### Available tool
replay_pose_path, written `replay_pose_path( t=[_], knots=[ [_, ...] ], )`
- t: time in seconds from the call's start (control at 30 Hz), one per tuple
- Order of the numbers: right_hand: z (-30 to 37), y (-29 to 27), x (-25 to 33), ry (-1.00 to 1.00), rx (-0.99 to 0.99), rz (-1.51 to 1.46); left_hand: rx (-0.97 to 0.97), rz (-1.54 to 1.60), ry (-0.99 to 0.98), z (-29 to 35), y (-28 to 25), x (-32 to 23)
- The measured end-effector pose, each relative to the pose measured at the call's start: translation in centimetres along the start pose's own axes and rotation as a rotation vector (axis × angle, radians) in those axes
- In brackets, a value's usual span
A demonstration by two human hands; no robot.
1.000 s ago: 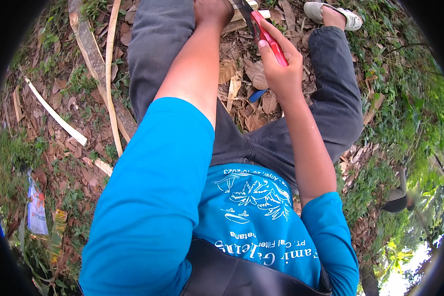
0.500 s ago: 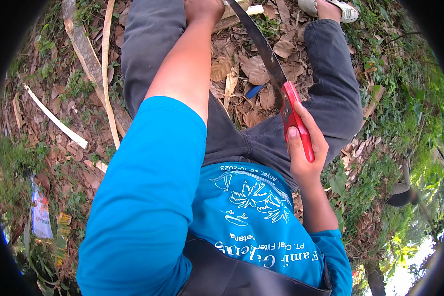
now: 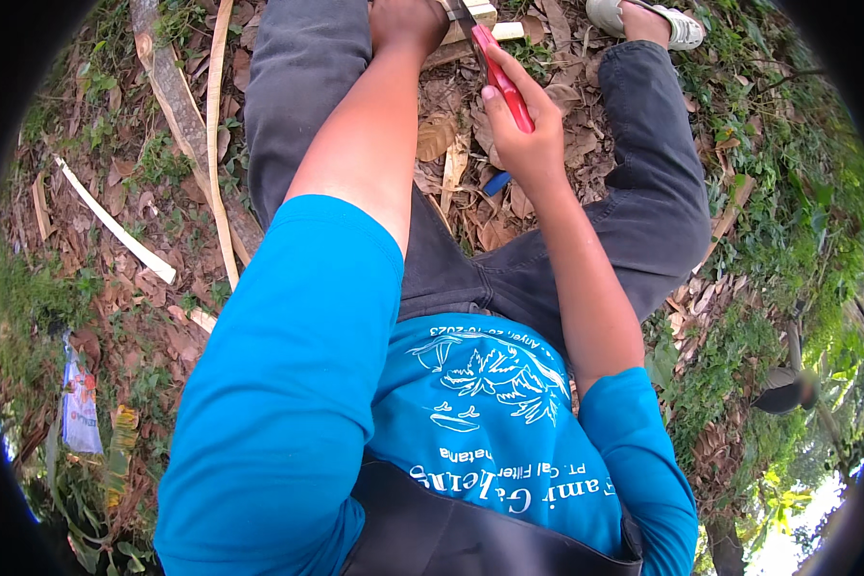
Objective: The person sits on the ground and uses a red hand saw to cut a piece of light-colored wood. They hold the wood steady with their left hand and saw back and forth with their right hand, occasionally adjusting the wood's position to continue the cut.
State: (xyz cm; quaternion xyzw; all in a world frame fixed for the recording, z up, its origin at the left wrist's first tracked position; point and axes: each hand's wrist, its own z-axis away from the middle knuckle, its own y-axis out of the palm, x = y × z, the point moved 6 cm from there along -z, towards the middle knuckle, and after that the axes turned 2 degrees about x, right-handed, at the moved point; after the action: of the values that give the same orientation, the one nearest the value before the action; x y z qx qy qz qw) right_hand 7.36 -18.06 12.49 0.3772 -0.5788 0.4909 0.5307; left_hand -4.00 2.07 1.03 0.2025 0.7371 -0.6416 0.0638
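Observation:
At the upper edge, my left hand (image 3: 408, 27) looks closed beside a pale piece of wood (image 3: 474, 13), seemingly gripping it; its fingertips are out of sight. My right hand (image 3: 528, 130) is wrapped round the red handle of a folding saw (image 3: 505, 79), thumb along the handle. The dark blade runs up toward the wood, right beside my left hand, and its far end is cut off by the upper edge. Another cut pale stick (image 3: 505, 31) lies just under the piece of wood. My knees are spread on either side.
Dry leaves (image 3: 436, 137) and a small blue object (image 3: 496, 182) lie between my legs. Left are a branch (image 3: 173, 106), a long pale strip (image 3: 213, 144) and a shorter curved one (image 3: 115, 223). Green plants (image 3: 787, 192) grow at right. A white printed bag (image 3: 80, 403) lies lower left.
My right hand has moved the saw up and forward, away from my lap. The blade has slid further past the wood beside my left hand, which stays nearly in place.

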Motion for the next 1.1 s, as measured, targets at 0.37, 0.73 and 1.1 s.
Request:
replay_pose_path(
  t=[0.37, 0.73, 1.1],
  knots=[
    [13.3, -5.9, 7.5, 0.158, 0.027, 0.121, 0.015, 0.004, -0.041, 0.1, -0.9, 0.7],
    [-3.6, -0.4, -0.7, 0.146, 0.003, -0.142, 0.017, 0.037, -0.037, -0.8, -0.6, 1.5],
    [7.8, -3.0, 3.5, 0.095, 0.072, 0.15, 0.058, 0.077, -0.09, -1.5, -0.4, 1.4]
  ],
)
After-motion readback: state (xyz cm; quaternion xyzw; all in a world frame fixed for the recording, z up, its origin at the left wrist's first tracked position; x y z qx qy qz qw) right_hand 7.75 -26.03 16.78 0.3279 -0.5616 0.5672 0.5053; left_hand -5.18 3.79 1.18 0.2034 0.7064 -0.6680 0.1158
